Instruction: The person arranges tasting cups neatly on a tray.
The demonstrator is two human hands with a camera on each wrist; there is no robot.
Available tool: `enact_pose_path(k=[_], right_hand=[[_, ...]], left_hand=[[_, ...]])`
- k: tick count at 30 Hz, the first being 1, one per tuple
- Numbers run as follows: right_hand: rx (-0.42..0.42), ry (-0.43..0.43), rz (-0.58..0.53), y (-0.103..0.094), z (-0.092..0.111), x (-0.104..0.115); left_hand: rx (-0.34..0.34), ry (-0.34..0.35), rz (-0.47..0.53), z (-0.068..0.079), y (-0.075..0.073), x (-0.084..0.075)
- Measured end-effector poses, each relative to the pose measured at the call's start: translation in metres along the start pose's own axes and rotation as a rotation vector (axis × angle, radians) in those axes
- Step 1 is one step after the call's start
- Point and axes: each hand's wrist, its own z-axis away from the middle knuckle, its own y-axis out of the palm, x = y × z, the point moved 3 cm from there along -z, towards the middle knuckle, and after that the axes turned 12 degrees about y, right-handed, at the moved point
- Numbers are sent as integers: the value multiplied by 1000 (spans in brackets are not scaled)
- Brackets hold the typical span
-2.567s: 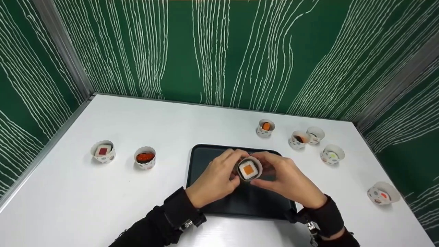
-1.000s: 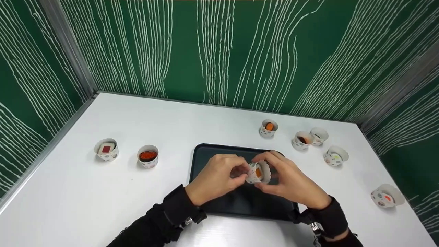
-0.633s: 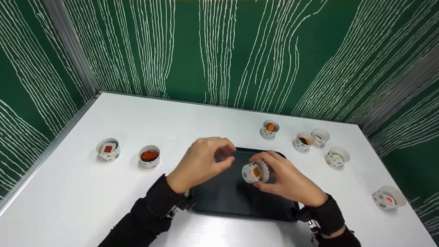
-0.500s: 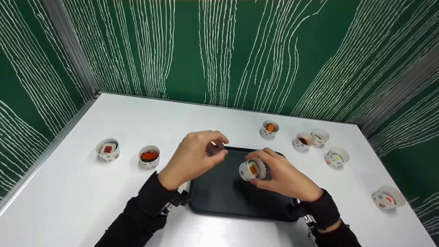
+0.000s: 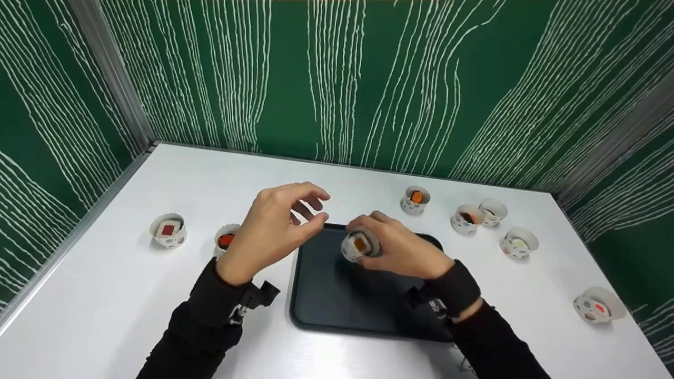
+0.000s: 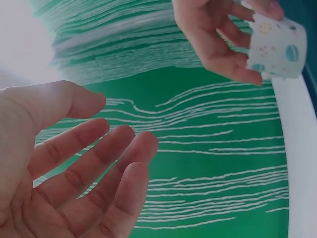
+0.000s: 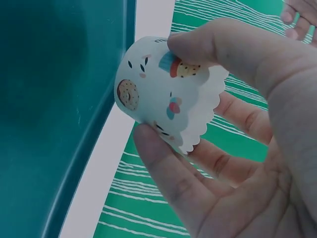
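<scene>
My right hand (image 5: 403,247) grips a paper baking cup (image 7: 153,89) printed with cupcakes and doughnuts, thumb on one side and fingers on the other. In the head view a sushi piece with an orange square centre (image 5: 360,245) shows inside it. The cup is held above the dark tray (image 5: 337,305), tilted toward the camera. To the left, my left hand (image 5: 274,223) hangs in the air with loosely bent fingers and holds nothing. In the left wrist view its fingers (image 6: 94,158) are spread apart. It partly covers a cup with red roe sushi (image 5: 226,240).
A cup with a red-centred sushi (image 5: 168,230) stands at the far left. On the right are cups with orange-topped sushi (image 5: 416,200), dark filling (image 5: 467,218), a pale piece (image 5: 518,243) and a red-marked piece (image 5: 597,305). Another cup (image 5: 493,211) stands behind. Green walls border the white table (image 5: 263,179).
My left hand has let go of the cup and moved left and up, its fingers opening. My right hand has carried the cup leftward over the tray.
</scene>
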Motion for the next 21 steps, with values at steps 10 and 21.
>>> enact_pose_path(k=[10, 21], right_hand=[[76, 12, 22, 12, -37, 10], [98, 28, 77, 27, -71, 14]], left_hand=[[-6, 0, -25, 2, -9, -1], [-8, 3, -19, 2, -12, -3]])
